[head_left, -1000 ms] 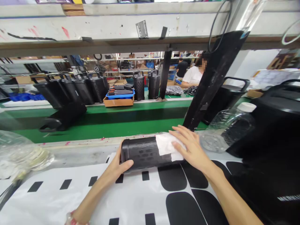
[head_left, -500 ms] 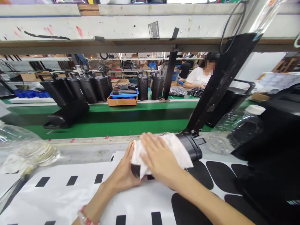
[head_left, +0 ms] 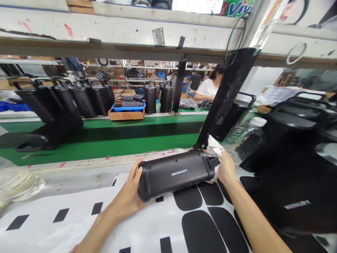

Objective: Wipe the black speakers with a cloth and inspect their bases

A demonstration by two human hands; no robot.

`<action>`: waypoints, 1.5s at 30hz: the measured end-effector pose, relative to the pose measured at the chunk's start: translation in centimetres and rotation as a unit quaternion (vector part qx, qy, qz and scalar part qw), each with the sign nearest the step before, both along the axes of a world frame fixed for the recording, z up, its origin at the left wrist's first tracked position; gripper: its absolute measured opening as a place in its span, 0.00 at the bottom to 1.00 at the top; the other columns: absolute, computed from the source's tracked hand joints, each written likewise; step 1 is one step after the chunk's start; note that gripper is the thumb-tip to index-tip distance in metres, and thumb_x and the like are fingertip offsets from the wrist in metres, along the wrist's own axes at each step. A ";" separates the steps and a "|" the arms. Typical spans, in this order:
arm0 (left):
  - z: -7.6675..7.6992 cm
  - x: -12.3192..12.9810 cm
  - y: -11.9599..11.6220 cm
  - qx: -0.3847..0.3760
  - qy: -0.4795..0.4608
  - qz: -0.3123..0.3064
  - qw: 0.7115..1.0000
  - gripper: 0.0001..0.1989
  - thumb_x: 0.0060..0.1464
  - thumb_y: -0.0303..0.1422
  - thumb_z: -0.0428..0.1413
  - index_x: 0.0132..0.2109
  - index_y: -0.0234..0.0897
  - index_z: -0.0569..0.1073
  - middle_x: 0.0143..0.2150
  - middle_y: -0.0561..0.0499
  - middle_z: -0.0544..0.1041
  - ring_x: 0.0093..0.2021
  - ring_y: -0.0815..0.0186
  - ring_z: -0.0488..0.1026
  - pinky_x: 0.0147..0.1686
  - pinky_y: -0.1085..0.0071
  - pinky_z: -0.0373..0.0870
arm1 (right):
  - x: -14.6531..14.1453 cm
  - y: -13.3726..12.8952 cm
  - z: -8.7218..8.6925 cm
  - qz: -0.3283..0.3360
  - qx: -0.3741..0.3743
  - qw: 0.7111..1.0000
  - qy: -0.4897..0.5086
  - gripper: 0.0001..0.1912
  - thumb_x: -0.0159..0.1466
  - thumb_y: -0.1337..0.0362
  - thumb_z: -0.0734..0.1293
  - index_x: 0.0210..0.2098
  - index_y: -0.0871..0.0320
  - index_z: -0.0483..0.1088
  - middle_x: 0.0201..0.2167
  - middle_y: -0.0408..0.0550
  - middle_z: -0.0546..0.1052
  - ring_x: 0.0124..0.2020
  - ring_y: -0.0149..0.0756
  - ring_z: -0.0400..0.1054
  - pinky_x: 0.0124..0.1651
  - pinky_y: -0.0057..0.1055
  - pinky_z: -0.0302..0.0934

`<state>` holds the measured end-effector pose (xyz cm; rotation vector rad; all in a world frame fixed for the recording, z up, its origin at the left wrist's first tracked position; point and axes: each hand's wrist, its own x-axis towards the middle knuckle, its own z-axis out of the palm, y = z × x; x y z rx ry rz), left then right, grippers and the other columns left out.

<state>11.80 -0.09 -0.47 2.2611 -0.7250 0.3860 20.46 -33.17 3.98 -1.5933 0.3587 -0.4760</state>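
A black speaker marked MERKURY lies on its side, slightly raised at the right, over the white sheet with black shapes. My left hand grips its left end, fingers over the top edge and thumb side hidden beneath. At the right end, my right hand is closed on a white cloth, which is pressed around the handle end of the speaker. Part of the cloth shows below that end too.
Big black MERKURY speakers stand close on the right, beside a clear plastic bottle. A black post rises behind. Beyond the green conveyor are more speakers, a tool box and a seated person.
My right hand and the cloth have moved from the speaker's left part to its right end, uncovering the lettered side. The view has turned to the right.
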 end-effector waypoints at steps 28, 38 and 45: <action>-0.3 0.4 0.2 -0.180 0.216 0.063 0.957 0.65 0.44 0.42 0.68 0.70 0.53 0.25 0.75 0.41 0.39 0.73 0.44 0.43 0.68 0.40 0.48 | -1.7 0.0 0.8 -0.042 -0.096 0.994 -0.040 0.22 0.57 0.45 0.59 0.33 0.57 0.70 0.32 0.48 0.71 0.40 0.44 0.65 0.48 0.41 0.58; 0.3 0.5 0.2 -0.140 0.262 0.056 0.953 0.63 0.44 0.37 0.67 0.71 0.50 0.29 0.75 0.47 0.42 0.73 0.50 0.44 0.71 0.48 0.41 | 0.1 0.0 7.4 0.135 -0.474 0.866 0.087 0.25 0.52 0.64 0.59 0.47 0.59 0.75 0.47 0.57 0.76 0.51 0.56 0.69 0.53 0.51 0.60; 1.1 0.2 -0.5 -0.215 0.297 0.048 0.929 0.69 0.40 0.44 0.67 0.70 0.40 0.23 0.75 0.38 0.38 0.73 0.48 0.43 0.70 0.48 0.42 | -3.2 5.2 8.3 0.078 -0.617 0.780 -0.065 0.20 0.61 0.59 0.65 0.51 0.61 0.72 0.37 0.56 0.79 0.36 0.51 0.74 0.38 0.43 0.66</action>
